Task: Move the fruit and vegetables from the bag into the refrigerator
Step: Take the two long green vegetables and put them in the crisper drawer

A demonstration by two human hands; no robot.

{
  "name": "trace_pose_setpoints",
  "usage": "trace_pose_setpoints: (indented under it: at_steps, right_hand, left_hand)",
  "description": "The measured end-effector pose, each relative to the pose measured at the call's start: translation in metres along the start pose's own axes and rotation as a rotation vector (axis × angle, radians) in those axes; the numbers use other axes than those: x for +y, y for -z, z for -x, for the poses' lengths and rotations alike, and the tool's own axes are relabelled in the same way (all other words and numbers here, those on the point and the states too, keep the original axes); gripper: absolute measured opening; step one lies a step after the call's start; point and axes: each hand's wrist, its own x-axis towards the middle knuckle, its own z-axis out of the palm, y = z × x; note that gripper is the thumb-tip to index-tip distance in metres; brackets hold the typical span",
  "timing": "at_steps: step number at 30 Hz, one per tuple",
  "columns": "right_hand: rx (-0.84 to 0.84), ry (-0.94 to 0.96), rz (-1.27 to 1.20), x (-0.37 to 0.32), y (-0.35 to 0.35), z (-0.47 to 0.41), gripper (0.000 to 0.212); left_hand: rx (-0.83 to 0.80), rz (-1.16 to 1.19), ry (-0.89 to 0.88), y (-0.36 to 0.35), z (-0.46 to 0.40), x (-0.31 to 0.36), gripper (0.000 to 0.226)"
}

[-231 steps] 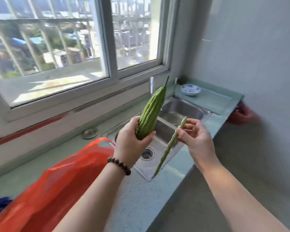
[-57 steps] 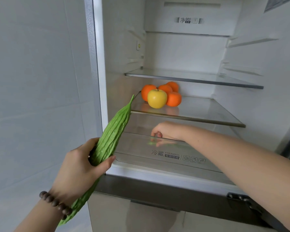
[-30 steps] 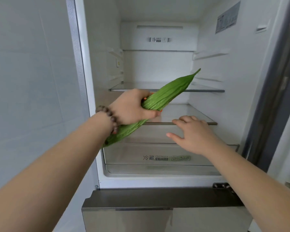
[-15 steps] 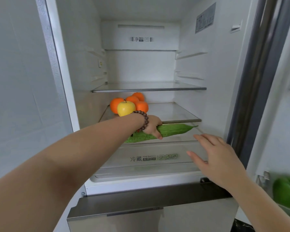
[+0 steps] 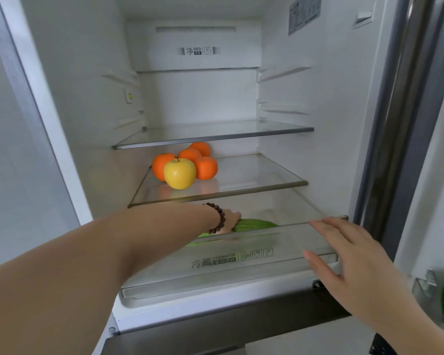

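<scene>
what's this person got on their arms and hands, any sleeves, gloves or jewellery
Both forearms are bare, with no sleeves in view and no gloves. The left hand has a bracelet of dark brown round beads at the wrist. The right hand shows no ring, watch or band, and its nails look short and unpainted.

The left arm is stretched forward, and its beaded-wristed left hand (image 5: 230, 221) is closed around something green. The right hand (image 5: 354, 262) is held flat, fingers (image 5: 326, 226) spread and extended.
</scene>
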Motion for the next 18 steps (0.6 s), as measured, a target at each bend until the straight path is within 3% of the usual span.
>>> trace_pose_setpoints:
  at_steps: [7,10,14,18]
  right_hand:
    - [0.027,0.008,-0.033,0.004,-0.004,-0.002,0.056]
    - [0.024,0.013,-0.056,0.004,-0.003,-0.001,0.052]
    - [0.002,0.007,-0.088,-0.001,-0.001,-0.001,0.053]
    - [0.012,0.037,-0.101,-0.006,0.001,0.0,0.052]
  left_hand:
    - [-0.019,0.017,-0.005,-0.017,-0.035,-0.01,0.076]
    - [0.013,-0.113,-0.07,-0.002,-0.003,0.001,0.065]
    - [-0.008,-0.198,-0.165,0.02,0.033,0.004,0.075]
    - [-0.013,0.033,-0.218,0.037,0.08,0.003,0.074]
